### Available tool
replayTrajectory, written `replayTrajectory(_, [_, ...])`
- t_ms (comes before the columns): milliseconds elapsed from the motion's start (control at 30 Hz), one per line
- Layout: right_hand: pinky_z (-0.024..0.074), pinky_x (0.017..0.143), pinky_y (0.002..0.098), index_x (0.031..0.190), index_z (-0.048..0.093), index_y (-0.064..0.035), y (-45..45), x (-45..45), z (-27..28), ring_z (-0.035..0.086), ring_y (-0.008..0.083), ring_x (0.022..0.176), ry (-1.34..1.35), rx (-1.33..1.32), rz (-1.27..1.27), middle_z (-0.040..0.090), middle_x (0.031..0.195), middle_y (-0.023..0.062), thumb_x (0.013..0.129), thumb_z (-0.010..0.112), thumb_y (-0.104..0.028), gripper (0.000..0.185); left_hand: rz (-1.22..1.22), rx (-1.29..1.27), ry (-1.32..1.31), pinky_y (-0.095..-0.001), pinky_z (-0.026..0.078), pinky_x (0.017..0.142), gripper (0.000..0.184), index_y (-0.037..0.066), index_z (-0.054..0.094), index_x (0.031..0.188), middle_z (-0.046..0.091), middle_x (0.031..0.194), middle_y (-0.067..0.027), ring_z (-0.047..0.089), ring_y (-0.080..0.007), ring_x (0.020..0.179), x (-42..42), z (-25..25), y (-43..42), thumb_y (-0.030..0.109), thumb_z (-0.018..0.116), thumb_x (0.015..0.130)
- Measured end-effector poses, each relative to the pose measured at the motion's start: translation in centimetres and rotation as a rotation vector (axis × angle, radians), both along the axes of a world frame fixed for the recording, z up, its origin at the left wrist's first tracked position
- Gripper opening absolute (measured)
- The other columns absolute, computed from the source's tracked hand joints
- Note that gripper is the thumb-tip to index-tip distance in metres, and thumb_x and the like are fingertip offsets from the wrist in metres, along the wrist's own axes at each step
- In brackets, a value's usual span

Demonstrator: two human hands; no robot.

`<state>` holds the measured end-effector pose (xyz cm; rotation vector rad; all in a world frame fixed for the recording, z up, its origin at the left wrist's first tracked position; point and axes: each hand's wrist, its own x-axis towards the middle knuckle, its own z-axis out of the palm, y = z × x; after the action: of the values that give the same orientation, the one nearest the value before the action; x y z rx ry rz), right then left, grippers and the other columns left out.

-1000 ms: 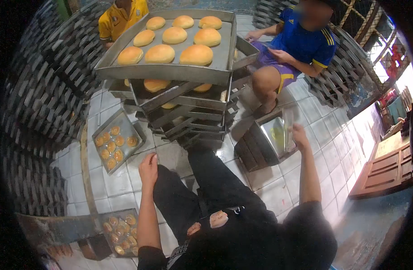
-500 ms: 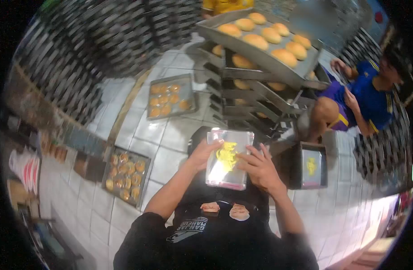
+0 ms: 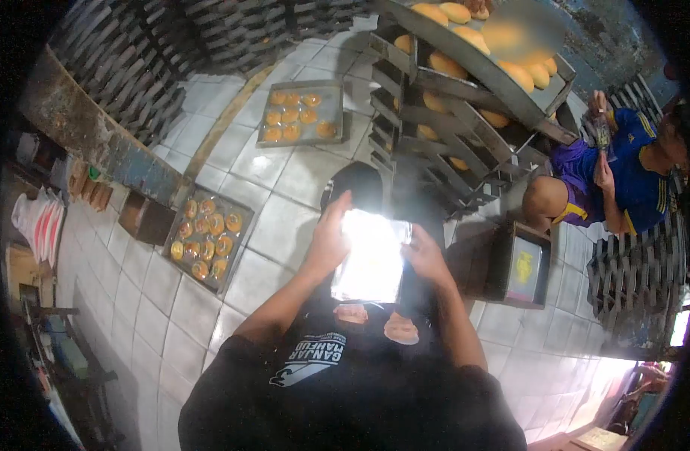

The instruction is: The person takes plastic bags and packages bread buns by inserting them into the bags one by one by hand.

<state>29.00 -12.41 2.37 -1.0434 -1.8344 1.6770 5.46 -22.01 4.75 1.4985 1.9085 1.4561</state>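
Observation:
Between my hands, in front of my lap, is a stack of clear plastic bags (image 3: 367, 259), washed out by a bright glare that hides its print. My left hand (image 3: 330, 239) grips the left edge, its thumb side along the stack. At the upper right corner my right hand (image 3: 427, 257) pinches the stack's edge with bent fingers. To the right on the floor, an open box (image 3: 544, 278) holds more plastic bags (image 3: 522, 264) with a yellow print.
Stacked metal trays of bread rolls (image 3: 472, 101) rise ahead to the right. Two trays of glazed buns, one farther off (image 3: 326, 113) and one at left (image 3: 243, 218), lie on the tiled floor (image 3: 270, 192). A seated person in blue (image 3: 630, 158) handles something at the right.
My right hand has moved from over the front of the stack to its upper right edge. The stack has come slightly nearer to me and now reflects strong glare.

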Motion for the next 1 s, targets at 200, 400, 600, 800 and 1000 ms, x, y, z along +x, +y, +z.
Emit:
replayTrajectory(200, [0.0551,0.090,0.0350,0.144,0.048,0.0018,0.1,-0.5,0.9,0.069,0.0230,0.102,-0.027,-0.026,-0.020,0.070,0.118,0.0148,0.094,0.069,-0.010,0.056,-0.109,0.022,0.613,-0.0544,0.039,0.113,0.026,0.008,0.074,0.108,0.056,0.147,-0.0172,0.046,-0.0439,0.140,-1.3,-3.0,-1.5,0.018,0.074,0.084])
replayTrajectory(400, [0.0390,0.115,0.0480,0.139,0.059,-0.0069,-0.1,-0.1,3.3,0.052,0.0449,0.132,-0.339,0.921,-0.073,0.055,0.143,0.0245,0.091,0.074,-0.020,0.052,-0.292,0.129,0.711,-0.0614,0.039,0.114,0.038,0.017,0.075,0.117,0.054,0.153,-0.0128,0.050,-0.0427,0.140,-0.7,-3.9,-0.4,0.017,0.071,0.080])
replayTrajectory(600, [0.0579,0.079,0.0385,0.112,0.072,-0.0103,1.0,1.1,8.7,0.070,0.0335,0.091,-0.267,0.609,0.075,0.068,0.104,0.0109,0.092,0.072,-0.017,0.021,-0.318,-0.067,-0.018,-0.0401,0.059,0.090,0.027,0.011,0.077,0.118,0.070,0.126,-0.0189,0.070,-0.0307,0.110,1.5,5.5,1.2,0.013,0.074,0.091])
replayTrajectory(800, [0.0568,0.084,0.0344,0.134,0.057,0.0015,2.9,-0.7,11.3,0.070,0.0208,0.093,-0.052,0.189,-0.290,0.070,0.106,0.0086,0.090,0.079,-0.011,0.051,-0.370,-0.593,-0.597,-0.0315,0.059,0.077,0.027,-0.002,0.074,0.116,0.078,0.093,-0.0121,0.073,-0.0148,0.085,0.3,4.9,2.6,0.019,0.071,0.098])
replayTrajectory(1000, [0.0551,0.079,0.0292,0.120,0.063,-0.0023,1.9,0.4,5.0,0.065,0.0134,0.090,0.010,-0.209,-0.194,0.069,0.101,0.0050,0.091,0.078,-0.018,0.037,-0.133,-0.481,-0.678,-0.0283,0.055,0.067,0.027,-0.005,0.073,0.110,0.075,0.086,-0.0075,0.068,-0.0124,0.074,1.0,3.2,2.5,0.020,0.069,0.100])
